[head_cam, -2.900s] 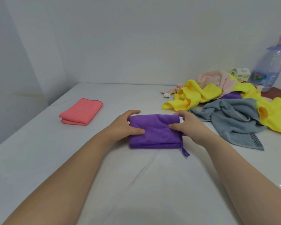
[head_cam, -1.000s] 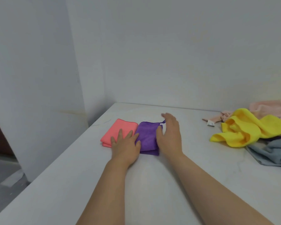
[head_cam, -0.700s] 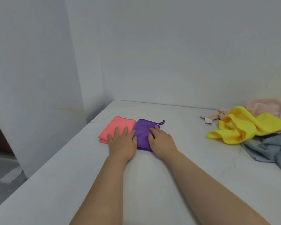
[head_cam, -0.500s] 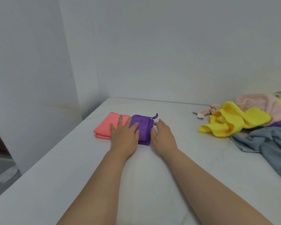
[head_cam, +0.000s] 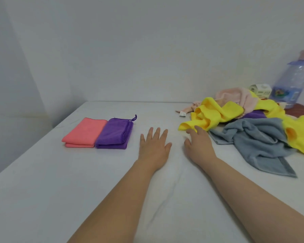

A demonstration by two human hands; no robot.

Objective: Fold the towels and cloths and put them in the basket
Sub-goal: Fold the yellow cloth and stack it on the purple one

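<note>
Label on water bottle [head_cam: 291, 85] and small carton [head_cam: 261, 89]: too blurry to read. Left hand [head_cam: 154, 148] open, fingers spread, holding nothing. Right hand [head_cam: 198, 146] open too, just beside yellow cloth [head_cam: 216, 114]. Folded purple cloth [head_cam: 114, 135] on table [head_cam: 60, 190], touching folded pink cloth [head_cam: 84, 133].

**No legible writing**

Nothing can be read. At two o'clock on the tabletop [head_cam: 77, 190], the small carton [head_cam: 261, 89] bears dark print, too blurred to read. The bottle [head_cam: 295, 76] beside it has a colourful label [head_cam: 284, 94], its words indistinct. The white tag [head_cam: 182, 113] on the pink cloth [head_cam: 235, 95] is too small to tell.
</note>
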